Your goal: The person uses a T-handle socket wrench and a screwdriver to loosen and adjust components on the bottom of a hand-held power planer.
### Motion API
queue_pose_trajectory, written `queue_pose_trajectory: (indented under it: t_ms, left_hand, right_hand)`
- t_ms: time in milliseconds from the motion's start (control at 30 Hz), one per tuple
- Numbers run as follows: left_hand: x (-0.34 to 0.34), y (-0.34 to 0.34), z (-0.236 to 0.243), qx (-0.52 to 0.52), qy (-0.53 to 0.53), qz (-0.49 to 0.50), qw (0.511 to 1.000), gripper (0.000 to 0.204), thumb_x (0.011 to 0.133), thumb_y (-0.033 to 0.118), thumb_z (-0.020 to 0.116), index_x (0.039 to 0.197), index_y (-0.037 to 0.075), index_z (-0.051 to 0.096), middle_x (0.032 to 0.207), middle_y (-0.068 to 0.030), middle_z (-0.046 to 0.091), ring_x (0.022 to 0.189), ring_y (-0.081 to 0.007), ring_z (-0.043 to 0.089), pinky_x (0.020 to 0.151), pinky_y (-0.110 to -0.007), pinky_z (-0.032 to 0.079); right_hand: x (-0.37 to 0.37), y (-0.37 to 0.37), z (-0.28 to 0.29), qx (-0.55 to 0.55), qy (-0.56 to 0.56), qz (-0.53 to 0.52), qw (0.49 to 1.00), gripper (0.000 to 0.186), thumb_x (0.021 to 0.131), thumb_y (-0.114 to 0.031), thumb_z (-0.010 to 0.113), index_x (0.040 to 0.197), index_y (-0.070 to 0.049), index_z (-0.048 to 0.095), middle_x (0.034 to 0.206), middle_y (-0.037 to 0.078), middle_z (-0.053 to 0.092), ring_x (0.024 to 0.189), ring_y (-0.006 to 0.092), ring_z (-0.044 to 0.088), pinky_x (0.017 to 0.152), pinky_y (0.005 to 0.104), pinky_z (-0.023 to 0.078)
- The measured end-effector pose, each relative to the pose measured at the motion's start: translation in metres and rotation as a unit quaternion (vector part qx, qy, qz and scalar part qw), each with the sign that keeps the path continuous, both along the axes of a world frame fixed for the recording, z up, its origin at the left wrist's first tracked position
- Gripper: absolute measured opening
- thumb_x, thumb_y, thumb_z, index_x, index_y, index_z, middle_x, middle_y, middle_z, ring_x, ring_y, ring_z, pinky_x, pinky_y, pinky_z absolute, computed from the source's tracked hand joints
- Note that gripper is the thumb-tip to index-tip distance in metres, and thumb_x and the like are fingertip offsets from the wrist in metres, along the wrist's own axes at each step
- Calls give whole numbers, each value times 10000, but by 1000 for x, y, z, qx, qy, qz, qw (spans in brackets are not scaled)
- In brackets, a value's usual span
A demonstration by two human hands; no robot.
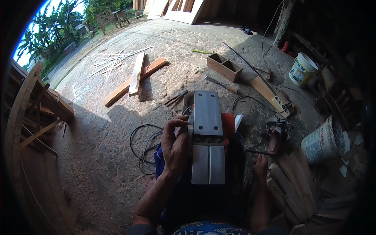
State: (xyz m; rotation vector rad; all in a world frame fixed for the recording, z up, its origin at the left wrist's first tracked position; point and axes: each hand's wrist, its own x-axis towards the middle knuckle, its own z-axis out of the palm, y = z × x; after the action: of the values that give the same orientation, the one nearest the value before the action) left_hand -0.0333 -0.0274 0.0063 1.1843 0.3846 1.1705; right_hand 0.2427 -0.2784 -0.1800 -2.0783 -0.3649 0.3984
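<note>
An electric hand planer lies upside down in front of me, its flat metal sole and cutter slot facing up. My left hand is closed at the planer's left side, thumb and curled fingers against it. An orange-red part of the body shows on the right. Lower and to the right, my right hand is closed beside a thin dark rod or cord; what it grips is too small to make out. Just beyond it sits a dark red power tool on the floor.
A black cable coils left of the planer. Ahead lie a chisel, a wooden box, two crossed boards and thin strips. Buckets and stacked planks stand right; a wooden frame is left.
</note>
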Motion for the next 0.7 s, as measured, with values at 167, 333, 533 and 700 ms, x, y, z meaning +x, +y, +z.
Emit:
queue_pose_trajectory:
  t_ms: [167,333,533,700]
  left_hand:
    - [-4,17,-16,143,57,-21,988,259,1075,252,465,1196,29,518,1282,-152,569,1221,-260,550,1035,-408,449]
    - [-19,32,-24,364,107,7,925,301,1042,296,505,1158,19,502,1265,-232,590,1323,-399,541,1066,-501,467]
    - [-12,30,-31,424,117,120,890,146,994,143,516,1015,1,541,1160,-222,637,1165,-397,655,971,-500,553]
    - [-13,31,-36,429,116,150,883,88,974,75,536,960,-9,558,1124,-212,654,1127,-377,679,939,-471,577]
  right_hand:
    - [-15,-41,-107,-213,-158,20,964,330,1031,-319,498,972,-20,625,845,253,648,828,492,643,701,549,507]
    - [-23,-35,-71,-267,-117,84,953,345,1000,-340,499,991,-35,659,976,297,666,974,531,612,772,611,477]
    - [-26,50,89,54,-125,121,983,254,1004,-266,629,1015,-26,713,885,165,709,838,275,709,717,358,519]
    - [-72,102,220,211,-165,323,907,97,966,-150,699,1007,-72,738,884,62,683,829,189,695,726,318,527]
